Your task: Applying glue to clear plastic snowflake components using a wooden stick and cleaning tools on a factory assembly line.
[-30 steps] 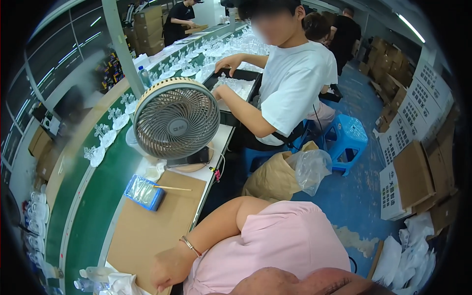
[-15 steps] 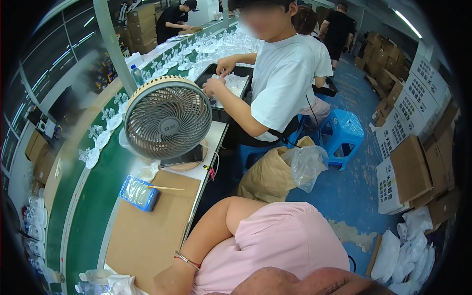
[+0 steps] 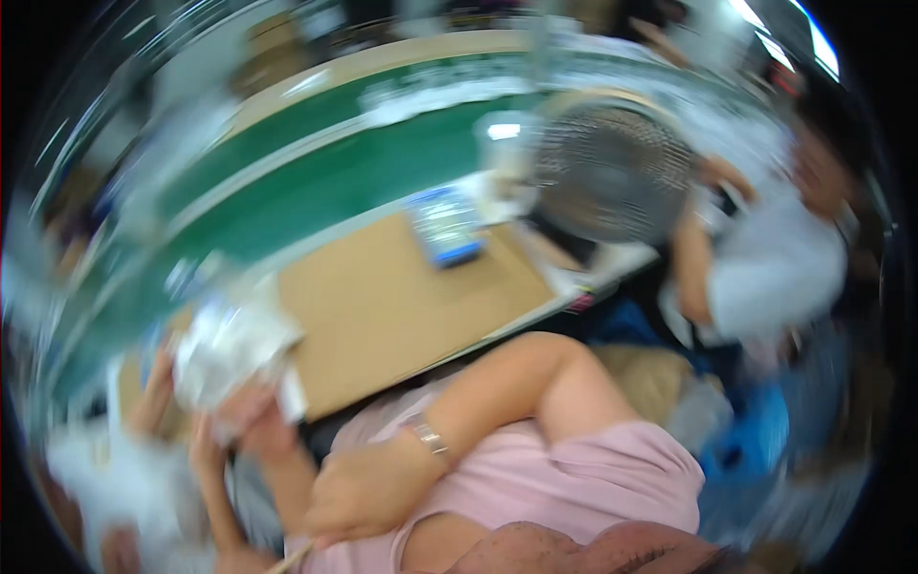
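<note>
My right hand (image 3: 368, 493) is closed, its fingers bent down around a thin tan stick (image 3: 292, 558) at the bottom edge. A metal bracelet (image 3: 429, 438) sits on that wrist. At the left, a crumpled white wrapping (image 3: 229, 340) lies over the table corner, with several blurred hands around it. One hand (image 3: 258, 413) touches its near side, and another (image 3: 158, 387) is at its left side. Which of them is my left hand, I cannot tell; motion smears the fingers. A blue-edged pack (image 3: 445, 227) lies on the brown cardboard sheet (image 3: 411, 306), away from my hands.
A round fan (image 3: 617, 172) stands beyond the pack on the right. Behind the table runs a green conveyor (image 3: 296, 182). A co-worker in a white shirt (image 3: 779, 273) sits at the right. White clothing (image 3: 115, 488) shows at the lower left. A brown sack (image 3: 650, 378) stands below the table.
The view has swung left, so the fan and the co-worker now appear farther right. The white wrapping and several hands have come into view at the left. My right hand shows more fully.
</note>
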A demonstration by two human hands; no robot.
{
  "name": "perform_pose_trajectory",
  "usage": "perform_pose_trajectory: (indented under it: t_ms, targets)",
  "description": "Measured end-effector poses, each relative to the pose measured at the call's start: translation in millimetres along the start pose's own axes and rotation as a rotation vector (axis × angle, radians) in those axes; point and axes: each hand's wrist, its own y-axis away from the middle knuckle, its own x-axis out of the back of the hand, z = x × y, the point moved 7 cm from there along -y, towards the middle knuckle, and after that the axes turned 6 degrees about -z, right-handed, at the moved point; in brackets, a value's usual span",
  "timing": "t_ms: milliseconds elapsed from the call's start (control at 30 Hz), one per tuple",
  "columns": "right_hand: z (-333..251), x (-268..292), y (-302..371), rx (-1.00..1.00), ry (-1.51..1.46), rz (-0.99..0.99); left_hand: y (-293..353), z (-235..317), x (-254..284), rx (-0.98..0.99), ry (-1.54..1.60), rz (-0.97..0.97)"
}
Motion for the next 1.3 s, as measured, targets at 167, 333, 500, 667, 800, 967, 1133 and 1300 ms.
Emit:
perform_pose_trajectory:
  t_ms: [167,333,500,667,800,967,1133,1300]
  targets:
    - [10,-1,10,-0.035,-0.349,0.059,1,-148,24,0.537,-0.852,0.021]
    - [6,-13,5,-0.047,-0.281,-0.186,10,-135,21,0.424,-0.955,0.126]
    - [17,-13,6,-0.042,-0.311,-0.081,10,-137,19,0.385,-1.020,0.078]
    - [22,-5,8,-0.034,-0.369,-0.021,11,-137,18,0.360,-1.098,0.059]
    - [23,-11,11,0.003,-0.298,-0.054,8,-134,17,0.339,-1.160,0.052]
    - [24,-11,15,0.015,-0.300,-0.086,5,-126,16,0.318,-1.239,0.033]
    - [43,15,27,-0.015,-0.232,0.051,-25,-45,-17,-0.146,-1.714,-0.020]
    - [93,35,55,-0.384,-0.233,0.197,-39,69,-37,-0.353,-2.543,0.286]
